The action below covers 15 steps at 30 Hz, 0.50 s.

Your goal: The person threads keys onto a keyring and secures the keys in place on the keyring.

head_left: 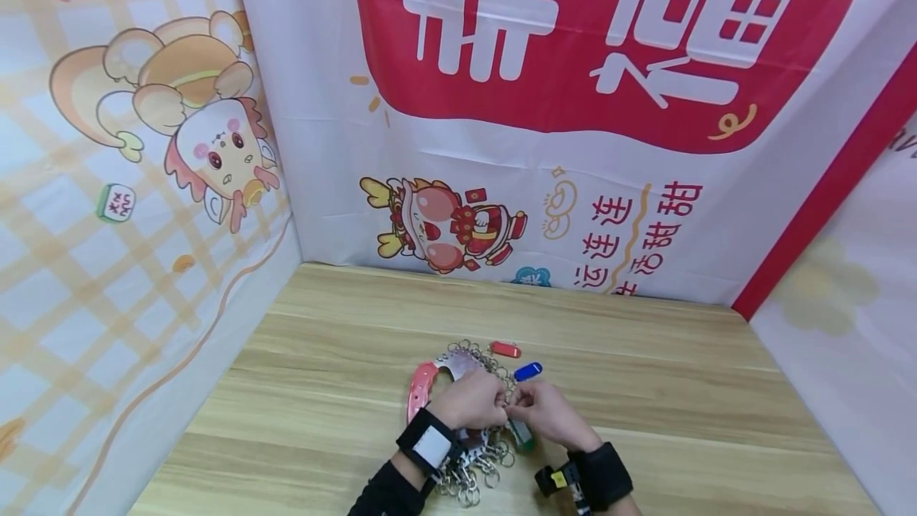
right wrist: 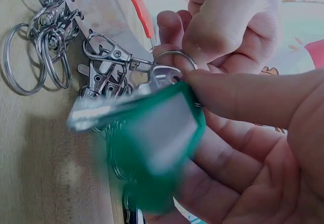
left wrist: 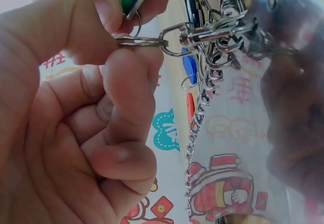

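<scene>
My left hand (head_left: 469, 400) pinches a split ring (left wrist: 139, 41) between thumb and forefinger, the other fingers curled below. That ring is linked to a silver swivel clasp (left wrist: 202, 32). Close on its right, my right hand (head_left: 548, 412) pinches a green key tag (right wrist: 157, 148) at its ring end, right at the split ring. The tag has a pale label window and looks blurred in the right wrist view. Under the hands lies a curved metal plate (head_left: 462, 358) with a pinkish-red handle (head_left: 423, 385), partly hidden by my left hand. Several clasps with rings (head_left: 469, 492) hang along its edge.
A red key tag (head_left: 505, 349) and a blue key tag (head_left: 528, 372) lie on the wooden table (head_left: 680, 420) just beyond the hands. Printed cloth walls (head_left: 315, 142) enclose the table at the back and both sides.
</scene>
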Motion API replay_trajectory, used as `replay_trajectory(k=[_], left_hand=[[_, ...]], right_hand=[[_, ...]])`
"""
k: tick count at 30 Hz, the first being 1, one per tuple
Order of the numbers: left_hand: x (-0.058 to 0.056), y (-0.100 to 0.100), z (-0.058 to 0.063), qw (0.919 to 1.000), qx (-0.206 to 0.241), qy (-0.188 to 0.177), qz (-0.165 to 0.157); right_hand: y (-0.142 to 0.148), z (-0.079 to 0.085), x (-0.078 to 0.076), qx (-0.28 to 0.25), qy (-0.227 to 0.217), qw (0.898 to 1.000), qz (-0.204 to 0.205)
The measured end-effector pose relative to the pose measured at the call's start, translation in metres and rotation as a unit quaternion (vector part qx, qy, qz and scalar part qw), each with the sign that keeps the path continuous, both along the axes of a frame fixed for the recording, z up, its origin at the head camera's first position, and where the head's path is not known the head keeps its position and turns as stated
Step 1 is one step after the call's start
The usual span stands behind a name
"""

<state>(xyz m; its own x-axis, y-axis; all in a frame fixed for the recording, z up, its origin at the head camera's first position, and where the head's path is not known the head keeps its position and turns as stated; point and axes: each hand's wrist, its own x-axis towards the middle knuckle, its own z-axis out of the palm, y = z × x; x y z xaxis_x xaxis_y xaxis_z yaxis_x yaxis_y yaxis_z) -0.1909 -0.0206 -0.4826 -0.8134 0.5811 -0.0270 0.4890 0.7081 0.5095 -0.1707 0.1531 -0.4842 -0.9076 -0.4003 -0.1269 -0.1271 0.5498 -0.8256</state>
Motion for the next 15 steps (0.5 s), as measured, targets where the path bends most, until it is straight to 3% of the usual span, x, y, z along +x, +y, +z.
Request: replay_trajectory(k=[7, 15], left_hand=[[-0.0003, 0.0003, 0.0008, 1.0000, -0.002, 0.003, -0.005], [0.0008, 0.0002, 0.0032, 0.9998, 0.008, -0.016, 0.001]], right_hand=[[-0.0013, -0.0007, 0.0003, -0.007, -0.005, 1.000, -0.015], [-0.0034, -0.0022, -0.0017, 0.019, 0.037, 0.999, -0.027]])
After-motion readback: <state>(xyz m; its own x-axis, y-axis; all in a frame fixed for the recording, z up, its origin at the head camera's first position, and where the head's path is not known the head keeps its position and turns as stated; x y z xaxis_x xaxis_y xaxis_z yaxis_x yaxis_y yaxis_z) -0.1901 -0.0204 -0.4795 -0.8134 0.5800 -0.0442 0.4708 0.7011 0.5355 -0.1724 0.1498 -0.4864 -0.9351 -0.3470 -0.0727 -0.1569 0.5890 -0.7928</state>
